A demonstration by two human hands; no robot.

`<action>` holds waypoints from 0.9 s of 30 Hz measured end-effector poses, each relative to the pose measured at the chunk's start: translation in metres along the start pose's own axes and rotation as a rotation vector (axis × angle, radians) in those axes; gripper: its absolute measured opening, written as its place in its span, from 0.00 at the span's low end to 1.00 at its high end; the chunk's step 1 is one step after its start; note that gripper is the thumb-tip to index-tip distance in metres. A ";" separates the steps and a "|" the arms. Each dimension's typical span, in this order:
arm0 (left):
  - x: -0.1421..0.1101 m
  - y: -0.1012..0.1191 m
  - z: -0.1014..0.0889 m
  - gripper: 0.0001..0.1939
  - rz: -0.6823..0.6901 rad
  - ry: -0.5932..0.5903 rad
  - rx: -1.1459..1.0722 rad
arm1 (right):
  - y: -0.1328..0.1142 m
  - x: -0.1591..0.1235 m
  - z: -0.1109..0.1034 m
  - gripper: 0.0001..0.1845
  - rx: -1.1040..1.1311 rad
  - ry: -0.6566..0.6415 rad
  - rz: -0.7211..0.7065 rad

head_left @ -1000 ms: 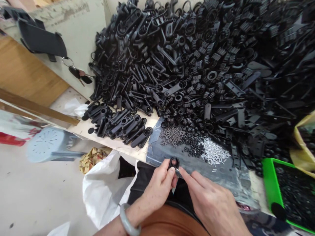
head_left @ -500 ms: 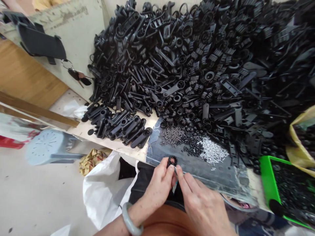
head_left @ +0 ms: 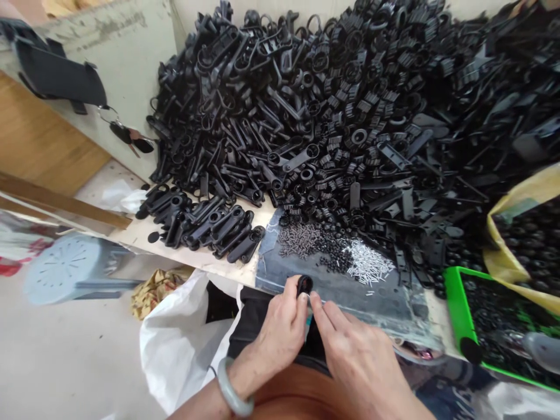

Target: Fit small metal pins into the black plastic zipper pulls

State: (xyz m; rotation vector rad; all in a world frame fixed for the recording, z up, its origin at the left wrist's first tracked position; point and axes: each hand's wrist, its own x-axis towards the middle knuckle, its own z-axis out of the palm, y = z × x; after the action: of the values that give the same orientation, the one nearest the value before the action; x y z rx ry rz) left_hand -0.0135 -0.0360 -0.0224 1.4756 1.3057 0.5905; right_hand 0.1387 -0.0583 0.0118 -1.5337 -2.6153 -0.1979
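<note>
My left hand (head_left: pixel 280 321) is closed around a black plastic part with a round, hollow end (head_left: pixel 305 284), held just off the table's front edge. The rest of that part is hidden by my fingers. Against it, my right hand (head_left: pixel 356 347) is closed, thumb and index finger pinched together. A thin pale sliver shows by the fingertips, too small to name. Beyond my hands, a dark grey mat (head_left: pixel 324 297) carries heaps of small grey pieces (head_left: pixel 300 239), small black pieces (head_left: pixel 335 254) and silvery metal pins (head_left: pixel 371 262).
A large pile of black plastic parts (head_left: pixel 284 105) covers the table's back. Lever-shaped parts (head_left: pixel 234 227) lie in a row at left. At right stand a green bin (head_left: pixel 459 309) and a yellow bag (head_left: pixel 496 233). Keys (head_left: pixel 126 134) hang from the left panel.
The scene has shifted slightly left in view. The black part has tilted a little in my left hand, its round end turned. Both hands stay together at it.
</note>
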 end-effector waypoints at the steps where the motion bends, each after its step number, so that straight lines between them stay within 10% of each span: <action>1: 0.001 -0.001 0.000 0.15 0.009 0.008 0.007 | 0.002 0.003 -0.001 0.28 0.010 -0.020 -0.001; 10: 0.005 -0.005 0.002 0.11 0.018 0.063 0.021 | -0.003 0.030 -0.017 0.18 0.075 -0.385 0.063; 18: 0.003 0.001 0.007 0.09 0.002 0.110 0.029 | 0.013 0.021 -0.003 0.15 0.181 -0.208 0.111; 27: -0.006 0.007 -0.017 0.09 -0.036 0.266 0.006 | 0.042 -0.024 -0.060 0.21 0.362 0.153 0.014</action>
State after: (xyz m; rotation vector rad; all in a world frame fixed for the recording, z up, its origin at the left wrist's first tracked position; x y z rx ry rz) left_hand -0.0269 -0.0341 -0.0089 1.4099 1.5363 0.7800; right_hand 0.1883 -0.0681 0.0694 -1.3535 -2.3604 0.1468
